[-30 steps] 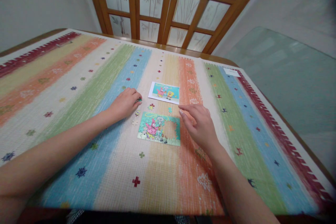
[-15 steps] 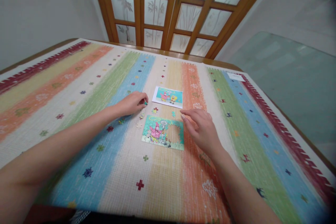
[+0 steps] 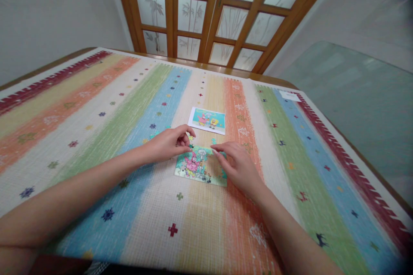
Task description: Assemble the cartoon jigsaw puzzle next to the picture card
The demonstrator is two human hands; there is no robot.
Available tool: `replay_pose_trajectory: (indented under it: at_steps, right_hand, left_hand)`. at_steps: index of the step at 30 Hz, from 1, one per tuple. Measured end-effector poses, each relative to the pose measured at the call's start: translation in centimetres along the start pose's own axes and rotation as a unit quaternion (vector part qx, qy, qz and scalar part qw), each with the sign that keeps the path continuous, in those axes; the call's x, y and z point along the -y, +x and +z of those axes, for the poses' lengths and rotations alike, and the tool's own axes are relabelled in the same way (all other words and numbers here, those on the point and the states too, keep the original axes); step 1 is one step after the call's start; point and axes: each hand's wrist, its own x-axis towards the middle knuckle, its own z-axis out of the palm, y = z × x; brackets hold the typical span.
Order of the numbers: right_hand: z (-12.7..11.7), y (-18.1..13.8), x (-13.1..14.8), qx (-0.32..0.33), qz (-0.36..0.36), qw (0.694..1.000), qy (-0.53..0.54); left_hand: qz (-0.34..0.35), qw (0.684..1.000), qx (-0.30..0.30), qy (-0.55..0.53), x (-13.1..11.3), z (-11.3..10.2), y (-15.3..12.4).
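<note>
Head camera: we find a partly assembled jigsaw puzzle (image 3: 199, 168) lying flat in the middle of a striped tablecloth (image 3: 151, 219), with both of the person's hands at its far edge. Its left portion is joined and shows a pink figure beside a pale one. Toward its right side we note an unfilled gap, through which the cloth can be seen.

The left hand (image 3: 171, 142) is at the far left corner of the puzzle. We record its index finger and thumb as curved, their tips apart, with the other fingers curled in. A small dark bit shows by the thumb tip; we cannot tell whether it is gripped. A yellow piece (image 3: 192, 136) lies just beyond, partly hidden by the index finger. Teal pieces (image 3: 157, 132) show on the far side of the left wrist, too small to count.

The right hand (image 3: 240, 165) is over the right part of the puzzle, its index finger and thumb extended left with the tips close together. We cannot tell whether anything is held between them. A loose teal piece (image 3: 213, 141) lies just beyond these fingertips.

Farther back, near the puzzle, we observe a printed picture card (image 3: 208, 120) with a white border. A white slip (image 3: 289, 95) lies at far right. Wooden doors (image 3: 206, 13) with frosted panes stand behind the table.
</note>
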Motion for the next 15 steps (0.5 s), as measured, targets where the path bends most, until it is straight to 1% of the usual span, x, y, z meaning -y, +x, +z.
replay_pose_trajectory:
  at_steps: [3, 6, 10, 15]
  right_hand:
    - [0.5, 0.0, 1.3, 0.020, -0.005, 0.999, 0.038]
    - [0.8, -0.1, 2.3, 0.029, -0.001, 0.998, 0.063]
    - [0.8, 0.0, 2.8, 0.038, 0.022, 0.995, 0.094]
    - [0.2, 0.0, 2.5, 0.035, 0.080, 0.981, 0.174]
  left_hand:
    - [0.006, 0.999, 0.025, -0.047, -1.3, 1.7, -0.6]
    - [0.007, 0.996, 0.053, -0.073, -2.4, 2.6, -0.7]
    - [0.016, 0.994, 0.068, -0.086, -3.4, 2.9, -0.4]
    - [0.015, 0.986, 0.073, -0.146, -3.6, 2.7, -0.5]
